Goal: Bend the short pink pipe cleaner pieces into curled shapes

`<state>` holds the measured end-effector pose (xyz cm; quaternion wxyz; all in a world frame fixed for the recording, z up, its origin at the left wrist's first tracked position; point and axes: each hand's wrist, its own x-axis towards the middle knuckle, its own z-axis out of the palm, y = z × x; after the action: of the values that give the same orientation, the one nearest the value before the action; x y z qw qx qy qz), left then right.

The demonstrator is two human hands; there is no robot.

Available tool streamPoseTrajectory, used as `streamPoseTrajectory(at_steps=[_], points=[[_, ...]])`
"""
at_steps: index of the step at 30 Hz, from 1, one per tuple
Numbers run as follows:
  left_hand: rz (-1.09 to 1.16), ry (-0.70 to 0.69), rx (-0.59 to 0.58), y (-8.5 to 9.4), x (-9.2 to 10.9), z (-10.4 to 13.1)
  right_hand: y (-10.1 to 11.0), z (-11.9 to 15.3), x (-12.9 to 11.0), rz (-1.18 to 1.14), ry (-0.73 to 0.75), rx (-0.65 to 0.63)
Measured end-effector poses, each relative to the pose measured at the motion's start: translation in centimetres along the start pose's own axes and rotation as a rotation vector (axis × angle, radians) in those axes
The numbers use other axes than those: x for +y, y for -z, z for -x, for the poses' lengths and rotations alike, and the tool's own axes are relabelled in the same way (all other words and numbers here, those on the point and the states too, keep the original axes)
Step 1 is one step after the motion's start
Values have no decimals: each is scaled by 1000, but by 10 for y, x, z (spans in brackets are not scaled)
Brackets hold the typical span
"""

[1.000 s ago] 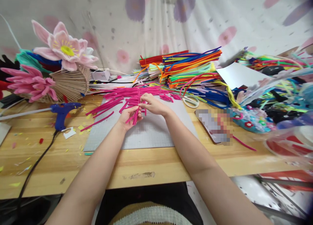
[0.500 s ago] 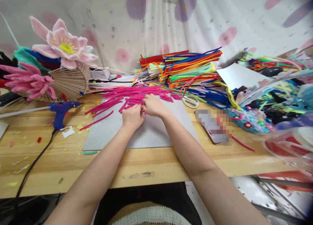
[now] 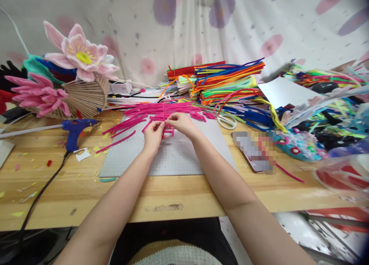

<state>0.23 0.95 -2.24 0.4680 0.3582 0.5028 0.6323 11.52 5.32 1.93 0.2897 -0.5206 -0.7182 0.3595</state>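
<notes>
Above the grey cutting mat, my left hand and my right hand meet fingertip to fingertip. Both are closed in a pinch on a magenta pipe cleaner, whose upper end sticks up between them. Short magenta ends show below the fingers; whether they belong to the held piece I cannot tell. A pile of loose magenta pipe cleaners lies just behind the hands and to the left. To the right of the pile are small bent magenta loops.
White-handled scissors and a partly blurred phone lie right of the mat. A blue glue gun with a black cord is at left, near fuzzy pink flowers. Bundles of coloured pipe cleaners are stacked behind.
My fingers have shifted on the pipe cleaner, and more of it stands up above them. The left hand has turned, its fingertips pointing more upward. The view has swung slightly.
</notes>
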Motion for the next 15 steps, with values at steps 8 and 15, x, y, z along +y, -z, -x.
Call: streamPoseTrajectory(at_steps=[8,15], points=[[216,110,155,0,4,-5,-15,-1,4,-255,-27,-89],[240,202,117,10,2,-13,-40,-4,10,-541,-38,-79]])
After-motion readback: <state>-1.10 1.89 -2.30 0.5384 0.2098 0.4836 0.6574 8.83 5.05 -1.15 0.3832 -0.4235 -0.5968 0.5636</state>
